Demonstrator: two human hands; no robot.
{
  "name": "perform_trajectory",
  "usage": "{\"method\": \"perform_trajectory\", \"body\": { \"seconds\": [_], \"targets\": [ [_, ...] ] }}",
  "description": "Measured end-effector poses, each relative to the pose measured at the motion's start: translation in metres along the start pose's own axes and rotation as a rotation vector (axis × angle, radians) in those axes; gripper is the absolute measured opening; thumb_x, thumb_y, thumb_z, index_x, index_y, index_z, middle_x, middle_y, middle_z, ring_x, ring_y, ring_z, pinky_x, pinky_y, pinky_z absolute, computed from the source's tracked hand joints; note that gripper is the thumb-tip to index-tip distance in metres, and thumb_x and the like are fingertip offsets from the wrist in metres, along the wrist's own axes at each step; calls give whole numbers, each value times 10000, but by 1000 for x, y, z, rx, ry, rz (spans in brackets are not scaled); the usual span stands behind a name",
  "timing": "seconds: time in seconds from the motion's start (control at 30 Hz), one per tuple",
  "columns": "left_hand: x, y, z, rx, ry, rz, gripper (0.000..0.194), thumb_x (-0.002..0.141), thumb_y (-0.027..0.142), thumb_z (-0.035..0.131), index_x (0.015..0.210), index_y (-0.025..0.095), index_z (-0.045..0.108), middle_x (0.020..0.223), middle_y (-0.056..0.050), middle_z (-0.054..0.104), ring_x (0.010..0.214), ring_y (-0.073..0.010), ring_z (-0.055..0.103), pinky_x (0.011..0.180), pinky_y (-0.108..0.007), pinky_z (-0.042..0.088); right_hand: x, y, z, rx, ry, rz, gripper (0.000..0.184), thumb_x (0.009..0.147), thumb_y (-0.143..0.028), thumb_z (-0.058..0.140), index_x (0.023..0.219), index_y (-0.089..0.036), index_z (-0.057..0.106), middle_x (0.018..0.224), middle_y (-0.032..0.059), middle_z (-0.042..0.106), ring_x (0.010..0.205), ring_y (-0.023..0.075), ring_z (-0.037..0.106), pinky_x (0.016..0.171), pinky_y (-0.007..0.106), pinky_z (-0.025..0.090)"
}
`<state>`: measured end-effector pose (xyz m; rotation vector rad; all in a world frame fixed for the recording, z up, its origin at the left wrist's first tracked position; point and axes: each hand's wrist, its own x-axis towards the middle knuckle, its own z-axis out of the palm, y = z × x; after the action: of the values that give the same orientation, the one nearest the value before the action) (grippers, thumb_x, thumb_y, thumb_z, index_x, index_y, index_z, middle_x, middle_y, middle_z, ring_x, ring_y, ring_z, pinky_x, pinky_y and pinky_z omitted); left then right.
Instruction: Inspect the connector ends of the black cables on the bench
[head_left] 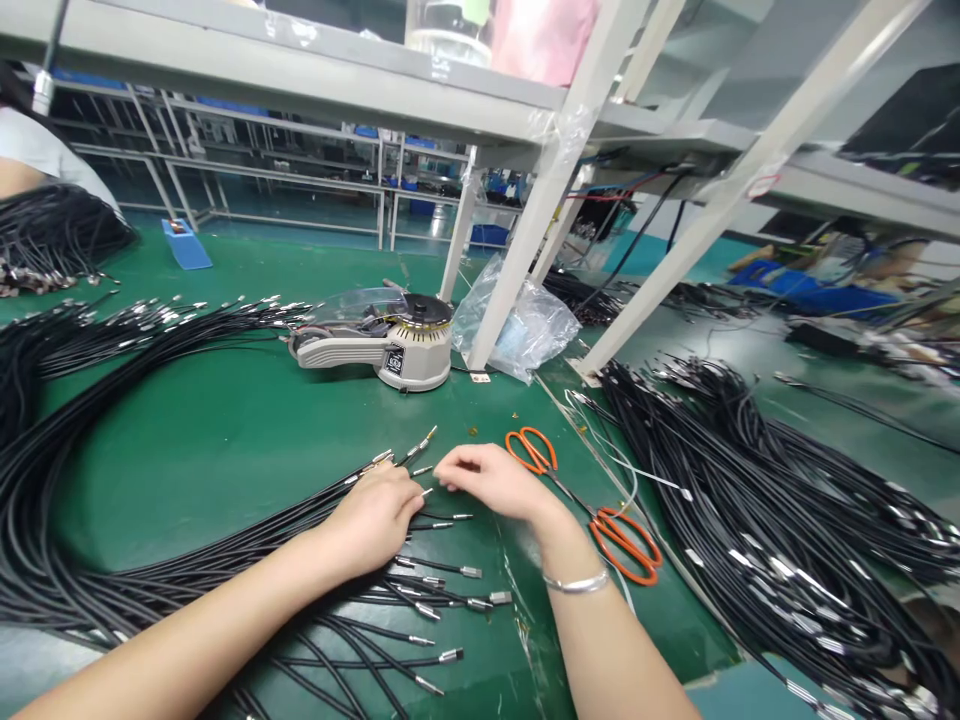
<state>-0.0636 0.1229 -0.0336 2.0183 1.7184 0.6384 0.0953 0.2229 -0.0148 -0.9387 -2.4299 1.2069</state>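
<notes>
My left hand is closed around a black cable, whose thin silver tip sticks out past the fingertips. It rests over a bundle of black cables with metal ends that fan out to the right. Just right of that tip is my right hand, thumb and fingers pinched together; anything between them is too small to make out. A silver bangle circles the right wrist. Beside this hand lie two pairs of orange-handled scissors, their blades toward each other.
Behind the hands stands a grey round tape dispenser. Clear plastic bags lie by the shelf posts. More black cables are heaped at the right. A blue holder sits at the far left, near a person's sleeve.
</notes>
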Motion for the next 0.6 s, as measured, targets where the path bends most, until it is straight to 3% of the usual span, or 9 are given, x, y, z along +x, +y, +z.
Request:
{"method": "perform_trajectory", "body": {
  "seconds": [0.13, 0.27, 0.4, 0.6],
  "targets": [
    [-7, -3, 5, -50, -3, 21, 218, 850, 229, 442, 972, 213, 622, 886, -39, 630, 870, -184, 533, 819, -310, 403, 6, 17, -1, -57, 101, 27, 154, 787, -223, 512, 846, -155, 637, 780, 28, 635, 696, 130, 570, 672, 256, 448],
    [-12, -1, 12, -18, -4, 54, 216, 867, 236, 423, 851, 210, 637, 787, -28, 597, 802, -171, 515, 760, -294, 408, 14, 23, 11, -123, 116, -9, 144, 717, -192, 612, 852, -190, 662, 814, 17, 606, 707, 127, 548, 730, 275, 426],
    [-15, 6, 14, 87, 4, 116, 268, 884, 203, 360, 783, 176, 607, 766, -39, 561, 781, -182, 469, 734, -319, 397, 15, 18, 17, -149, 119, -30, 46, 711, -174, 623, 709, -191, 666, 780, 13, 601, 762, 136, 544, 767, 274, 405],
    [-6, -1, 6, 97, 208, 121, 259, 886, 225, 367, 1071, 179, 542, 958, -69, 542, 880, -201, 438, 805, -352, 387, 5, 4, 10, -64, 110, 25, 102, 739, -235, 584, 719, -166, 657, 726, 8, 638, 664, 124, 564, 646, 236, 432]
  ]
}}
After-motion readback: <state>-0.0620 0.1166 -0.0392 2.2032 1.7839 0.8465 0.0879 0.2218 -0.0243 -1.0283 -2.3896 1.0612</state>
